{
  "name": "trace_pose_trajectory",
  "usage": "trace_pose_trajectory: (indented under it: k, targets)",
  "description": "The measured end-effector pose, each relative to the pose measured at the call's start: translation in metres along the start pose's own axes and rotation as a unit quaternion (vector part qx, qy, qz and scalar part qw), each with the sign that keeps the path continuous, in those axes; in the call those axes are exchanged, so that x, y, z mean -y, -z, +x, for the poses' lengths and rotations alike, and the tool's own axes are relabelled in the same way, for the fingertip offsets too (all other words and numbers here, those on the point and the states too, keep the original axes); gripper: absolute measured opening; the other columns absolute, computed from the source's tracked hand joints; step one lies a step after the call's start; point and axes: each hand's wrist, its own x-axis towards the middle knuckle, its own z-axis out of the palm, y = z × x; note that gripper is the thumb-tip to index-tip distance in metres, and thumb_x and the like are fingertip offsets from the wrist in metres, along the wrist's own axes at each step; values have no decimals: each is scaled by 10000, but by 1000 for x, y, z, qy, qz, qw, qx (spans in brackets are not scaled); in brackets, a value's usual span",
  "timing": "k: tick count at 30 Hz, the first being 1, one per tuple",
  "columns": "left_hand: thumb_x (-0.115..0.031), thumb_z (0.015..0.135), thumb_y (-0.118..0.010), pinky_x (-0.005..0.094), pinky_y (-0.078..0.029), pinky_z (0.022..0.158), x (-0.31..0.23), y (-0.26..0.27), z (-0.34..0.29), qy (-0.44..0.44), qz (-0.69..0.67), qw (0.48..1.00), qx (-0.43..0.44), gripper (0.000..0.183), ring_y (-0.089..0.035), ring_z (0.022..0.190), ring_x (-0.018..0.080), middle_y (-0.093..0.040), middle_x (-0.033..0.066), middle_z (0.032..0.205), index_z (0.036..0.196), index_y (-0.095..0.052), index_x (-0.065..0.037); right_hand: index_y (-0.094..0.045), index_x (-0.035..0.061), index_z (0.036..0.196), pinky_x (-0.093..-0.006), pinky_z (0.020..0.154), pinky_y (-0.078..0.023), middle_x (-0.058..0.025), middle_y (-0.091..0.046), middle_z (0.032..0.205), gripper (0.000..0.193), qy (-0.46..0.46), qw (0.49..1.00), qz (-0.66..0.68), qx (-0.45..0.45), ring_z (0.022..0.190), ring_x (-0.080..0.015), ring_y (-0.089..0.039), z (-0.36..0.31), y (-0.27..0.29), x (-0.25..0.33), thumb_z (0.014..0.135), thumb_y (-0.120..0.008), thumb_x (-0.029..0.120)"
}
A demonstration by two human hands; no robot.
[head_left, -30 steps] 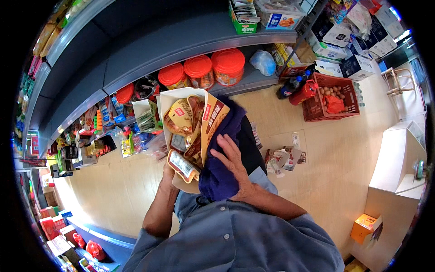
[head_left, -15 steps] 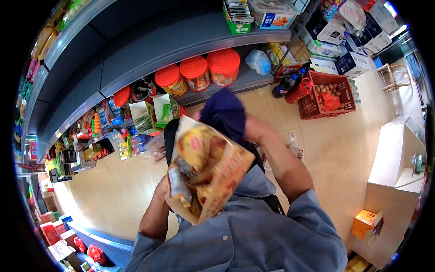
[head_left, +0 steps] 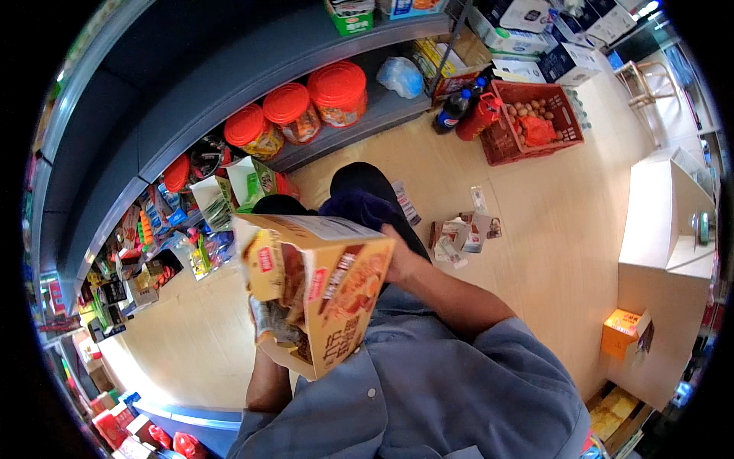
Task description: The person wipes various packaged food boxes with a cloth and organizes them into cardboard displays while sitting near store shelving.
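Currently, the open carton [head_left: 348, 294] is tilted, packets [head_left: 289, 279] inside, not yet set down. Left hand [head_left: 265, 358] and right hand [head_left: 395, 257] are partly hidden by it; neither grip can be determined. Purple cloth [head_left: 356, 206] lies beside the right hand. Cardboard scraps [head_left: 453, 237] lie on the pale floor [head_left: 543, 245]; red-lidded jars [head_left: 337, 92] line the lower shelf [head_left: 382, 120].

Red crate [head_left: 498, 145] holding eggs [head_left: 527, 109] and a red bag [head_left: 538, 131] | red bottle [head_left: 477, 119] just left of it | dark bottle [head_left: 451, 115] farther left of it | red-lidded jars [head_left: 337, 90] well left of it | cardboard scraps [head_left: 476, 231] lower in view than it | orange box [head_left: 620, 334] well below, right of it
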Motion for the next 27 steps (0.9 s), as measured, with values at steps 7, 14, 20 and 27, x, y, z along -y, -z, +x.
trace_pose_trajectory:
  k: [7,14,20,27]
  targets:
    - [-585,814,-627,530,-428,1045,-17,-12,-12,-115,116,985,-50,847,-493,1266,318,-443,123,1437,1467,-328,-136,-503,82,1337,-419,1100,-373,-92,-568,1342,452,113,968,-77,-212,1232,-224,-540,4,-46,-52,1038,-320,368]
    - [-572,877,-579,504,-433,1037,-45,4,-26,-146,-93,985,5,788,-439,1289,282,-385,90,1463,1476,-293,-149,-470,40,1377,-331,1105,-332,-110,-499,1392,419,145,890,-414,-122,1286,-214,-465,3,-51,-49,998,-502,216]
    - [-480,898,-603,462,-446,1029,-38,-7,-34,-137,224,957,-126,745,-442,1255,274,-393,111,1435,1461,-308,-91,-464,51,1394,-332,1161,-235,-176,-416,1464,482,119,747,-652,-53,1377,-270,-365,2,-32,-37,975,-502,286]
    - [-431,901,-612,478,-463,1008,-26,-3,-36,-88,123,975,-161,693,-495,1206,292,-452,140,1378,1430,-350,-69,-467,47,1358,-342,1108,-327,-202,-497,1364,523,198,789,-571,-108,1296,-276,-462,15,-50,-58,874,-634,152]
